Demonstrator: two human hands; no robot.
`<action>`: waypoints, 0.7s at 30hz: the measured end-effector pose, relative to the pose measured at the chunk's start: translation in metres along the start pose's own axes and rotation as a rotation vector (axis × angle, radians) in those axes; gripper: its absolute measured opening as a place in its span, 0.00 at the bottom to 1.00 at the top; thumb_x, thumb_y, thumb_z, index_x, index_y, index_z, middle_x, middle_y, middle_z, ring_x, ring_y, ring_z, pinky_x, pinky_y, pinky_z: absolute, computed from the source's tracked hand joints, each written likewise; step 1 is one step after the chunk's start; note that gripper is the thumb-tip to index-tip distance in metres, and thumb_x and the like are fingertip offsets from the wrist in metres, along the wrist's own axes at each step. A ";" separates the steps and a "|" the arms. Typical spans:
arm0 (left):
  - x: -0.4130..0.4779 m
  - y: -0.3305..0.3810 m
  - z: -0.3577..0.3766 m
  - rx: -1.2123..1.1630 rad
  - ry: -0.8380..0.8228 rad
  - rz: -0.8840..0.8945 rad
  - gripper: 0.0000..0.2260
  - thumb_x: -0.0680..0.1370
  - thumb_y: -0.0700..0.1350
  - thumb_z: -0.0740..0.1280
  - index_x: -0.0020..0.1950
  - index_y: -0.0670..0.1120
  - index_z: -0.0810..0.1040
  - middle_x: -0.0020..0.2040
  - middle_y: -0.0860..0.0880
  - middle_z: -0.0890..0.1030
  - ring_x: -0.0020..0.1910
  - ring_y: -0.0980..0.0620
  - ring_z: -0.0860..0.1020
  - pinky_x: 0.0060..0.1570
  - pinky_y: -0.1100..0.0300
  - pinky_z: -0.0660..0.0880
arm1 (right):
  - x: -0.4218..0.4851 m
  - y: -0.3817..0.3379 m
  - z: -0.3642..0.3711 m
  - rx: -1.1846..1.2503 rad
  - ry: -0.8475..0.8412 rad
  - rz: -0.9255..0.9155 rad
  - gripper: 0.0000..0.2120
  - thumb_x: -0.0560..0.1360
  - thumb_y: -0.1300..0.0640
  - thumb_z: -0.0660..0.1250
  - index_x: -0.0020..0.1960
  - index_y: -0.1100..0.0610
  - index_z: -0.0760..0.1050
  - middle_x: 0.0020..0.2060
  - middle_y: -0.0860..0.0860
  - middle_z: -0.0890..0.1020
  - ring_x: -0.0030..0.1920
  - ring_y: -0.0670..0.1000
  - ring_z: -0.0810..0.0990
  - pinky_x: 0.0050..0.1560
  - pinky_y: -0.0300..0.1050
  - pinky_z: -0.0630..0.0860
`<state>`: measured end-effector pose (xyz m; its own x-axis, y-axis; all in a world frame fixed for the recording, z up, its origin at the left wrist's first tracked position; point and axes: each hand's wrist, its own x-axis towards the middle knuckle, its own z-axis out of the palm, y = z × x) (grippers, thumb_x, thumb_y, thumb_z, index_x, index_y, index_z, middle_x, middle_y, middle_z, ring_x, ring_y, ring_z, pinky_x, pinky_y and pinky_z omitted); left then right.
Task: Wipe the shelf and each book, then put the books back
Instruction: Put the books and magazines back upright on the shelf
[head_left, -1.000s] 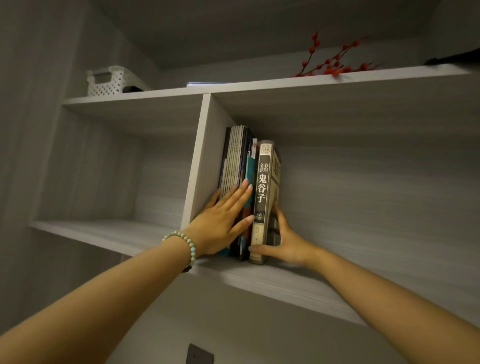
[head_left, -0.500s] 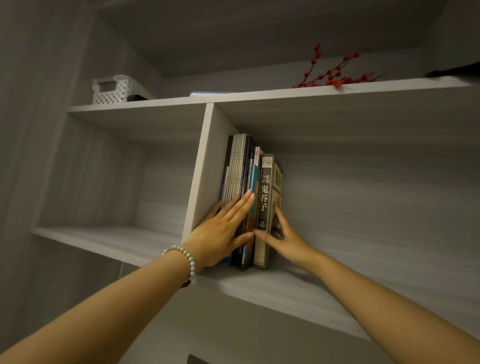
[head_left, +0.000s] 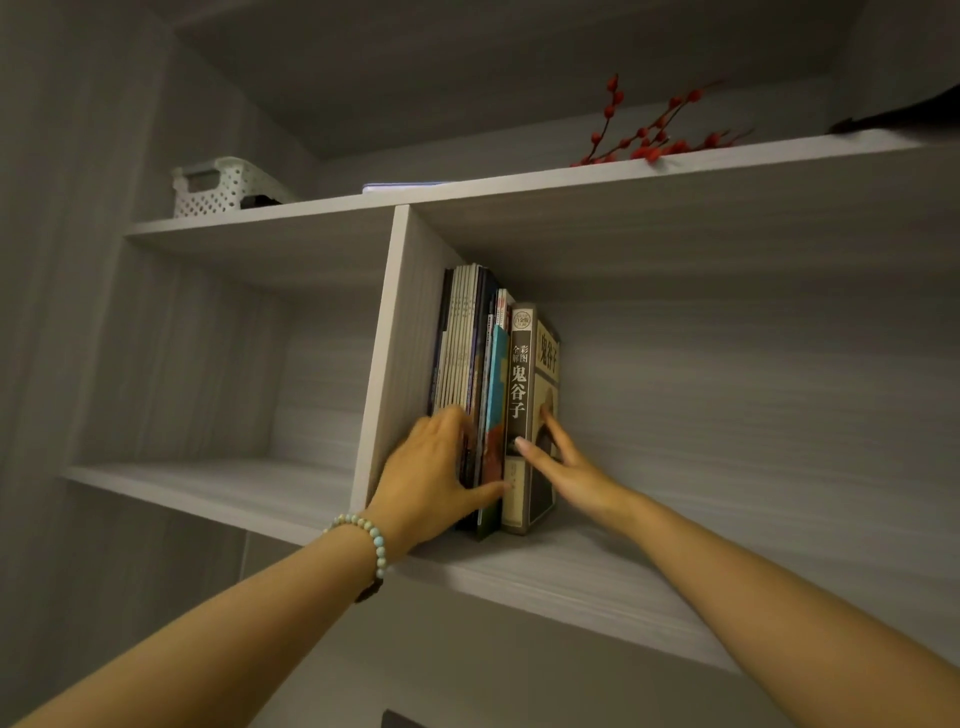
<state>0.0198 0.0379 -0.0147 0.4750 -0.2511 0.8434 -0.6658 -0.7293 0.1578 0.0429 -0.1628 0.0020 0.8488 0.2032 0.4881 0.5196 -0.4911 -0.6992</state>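
Books (head_left: 470, 338) against divider (head_left: 395, 338), left hand (head_left: 431, 473) gripping, right hand (head_left: 571, 467) at outer edge

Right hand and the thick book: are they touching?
Touching. The head view shows the right hand with its thumb tip on the thick book's spine and a straight finger lying against its cover.

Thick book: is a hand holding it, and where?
Right hand touches the thick book low down, thumb on spine, fingers on cover; grip cannot be told.
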 end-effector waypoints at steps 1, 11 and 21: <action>0.000 0.004 0.001 0.092 -0.048 -0.024 0.19 0.71 0.60 0.70 0.56 0.52 0.72 0.52 0.55 0.75 0.48 0.58 0.74 0.46 0.67 0.72 | 0.000 0.000 0.000 0.002 0.007 -0.004 0.39 0.73 0.36 0.58 0.76 0.41 0.41 0.78 0.46 0.48 0.77 0.51 0.51 0.75 0.55 0.54; 0.012 0.034 -0.039 -0.234 0.139 -0.204 0.10 0.82 0.51 0.57 0.49 0.47 0.74 0.39 0.52 0.78 0.34 0.56 0.79 0.29 0.68 0.75 | 0.002 -0.008 0.004 0.106 0.014 0.005 0.41 0.70 0.32 0.54 0.76 0.41 0.40 0.78 0.46 0.48 0.77 0.52 0.51 0.75 0.57 0.53; 0.041 0.030 -0.089 -0.101 0.198 -0.121 0.12 0.81 0.49 0.59 0.40 0.47 0.73 0.36 0.49 0.77 0.30 0.52 0.77 0.27 0.61 0.75 | -0.001 -0.012 0.006 0.119 0.005 0.011 0.41 0.69 0.31 0.51 0.76 0.41 0.40 0.78 0.45 0.47 0.77 0.51 0.50 0.74 0.55 0.53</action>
<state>-0.0318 0.0622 0.0699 0.4396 -0.0293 0.8977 -0.6695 -0.6770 0.3058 0.0362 -0.1524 0.0065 0.8541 0.1940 0.4825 0.5185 -0.3895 -0.7612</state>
